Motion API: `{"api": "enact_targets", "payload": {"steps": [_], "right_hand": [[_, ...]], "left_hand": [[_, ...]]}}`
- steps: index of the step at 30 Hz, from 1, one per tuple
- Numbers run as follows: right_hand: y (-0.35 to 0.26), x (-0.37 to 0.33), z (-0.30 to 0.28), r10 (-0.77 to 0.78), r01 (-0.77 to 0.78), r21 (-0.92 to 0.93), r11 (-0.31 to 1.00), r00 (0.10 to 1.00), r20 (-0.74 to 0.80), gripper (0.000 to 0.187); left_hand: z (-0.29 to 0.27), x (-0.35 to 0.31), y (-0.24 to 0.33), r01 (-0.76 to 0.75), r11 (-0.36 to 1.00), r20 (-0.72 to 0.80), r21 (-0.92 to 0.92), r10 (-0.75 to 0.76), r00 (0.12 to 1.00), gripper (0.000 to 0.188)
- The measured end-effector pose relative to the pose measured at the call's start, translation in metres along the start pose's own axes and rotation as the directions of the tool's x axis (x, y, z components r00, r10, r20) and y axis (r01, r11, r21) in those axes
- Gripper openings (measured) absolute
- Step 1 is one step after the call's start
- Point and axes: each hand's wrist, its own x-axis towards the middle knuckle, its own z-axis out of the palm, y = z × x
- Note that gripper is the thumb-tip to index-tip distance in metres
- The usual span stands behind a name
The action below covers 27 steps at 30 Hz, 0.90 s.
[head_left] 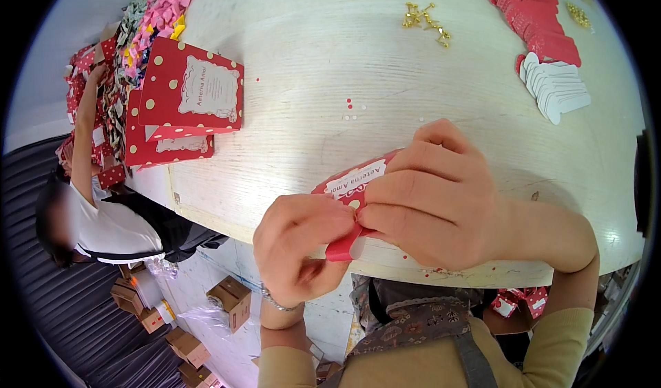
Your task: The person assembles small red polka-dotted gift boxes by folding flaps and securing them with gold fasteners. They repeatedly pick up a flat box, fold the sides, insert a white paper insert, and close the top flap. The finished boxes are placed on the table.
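Close to the table's near edge, a red dotted paper box point(357, 176) with a white label lies partly hidden under my fingers. My left hand point(299, 240) pinches its near end, fingers curled, beside a glossy red paper strip point(341, 251) that bends in a loop. From the other side, my right hand point(441, 198) grips the same box, thumb and fingertips meeting the left ones at the strip's end. Whether something small sits between the fingertips is hidden.
Red dotted boxes point(158, 92) stand at left, before a pile of colourful bows point(165, 9). Gold fasteners point(427, 24), red paper strips point(533, 16) and white-faced strips point(556, 88) lie on the far side. A co-worker point(127, 226) reaches into red boxes. Cartons point(234, 302) sit on the floor.
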Motion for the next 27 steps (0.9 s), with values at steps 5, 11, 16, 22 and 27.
{"api": "enact_targets", "payload": {"steps": [5,11,16,22,27], "right_hand": [[0.002,0.0,-0.002,-0.048,0.048,-0.016,0.999,0.999,-0.006,0.017],[-0.001,0.002,-0.003,-0.01,0.011,-0.02,1.0,1.0,0.013,0.02],[0.0,0.008,-0.014,0.114,-0.122,0.048,0.991,0.981,0.155,0.024],[0.009,0.012,-0.007,0.131,-0.179,0.233,0.956,0.969,0.208,0.023],[0.013,0.013,-0.011,0.134,-0.214,0.33,0.919,0.959,0.249,0.022]], "left_hand": [[-0.009,0.014,0.012,0.11,0.99,0.078,0.086,-0.117,0.99,0.032],[0.001,-0.001,0.007,0.026,0.991,-0.079,0.128,-0.016,0.997,0.023],[0.001,0.005,0.004,-0.004,0.994,-0.048,0.113,0.01,0.999,0.014],[-0.005,0.009,0.011,-0.007,0.979,0.008,0.206,0.006,1.0,0.01],[0.002,0.007,0.0,-0.03,0.997,-0.058,0.066,0.034,0.998,0.013]]}}
